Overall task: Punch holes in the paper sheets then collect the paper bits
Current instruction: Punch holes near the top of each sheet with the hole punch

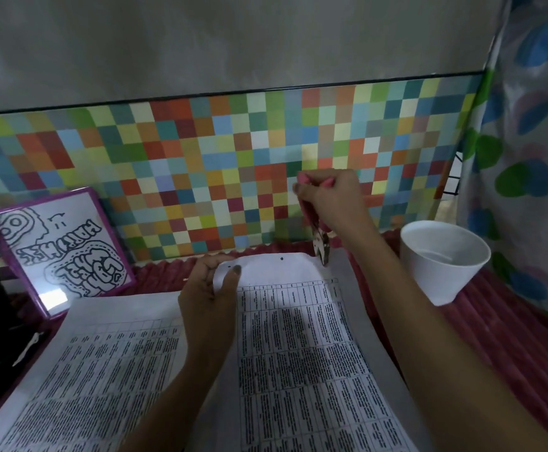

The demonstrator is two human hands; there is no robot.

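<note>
Pink-handled punch (321, 244), gripped by right hand (334, 200), at sheet (298, 337) corner near table (494, 321) far edge, left hand (207, 298) pinching sheet: mid-punching, likely needs a firm squeeze next.

Pink-handled hole punch (311, 203); white cup (442, 259); multicolour checkered wall (201, 164).

Count: two printed white paper sheets (298, 353), one pink-handled metal hole punch (319, 241), one white tapered cup (442, 265), one purple-framed whiteboard (60, 249).
</note>
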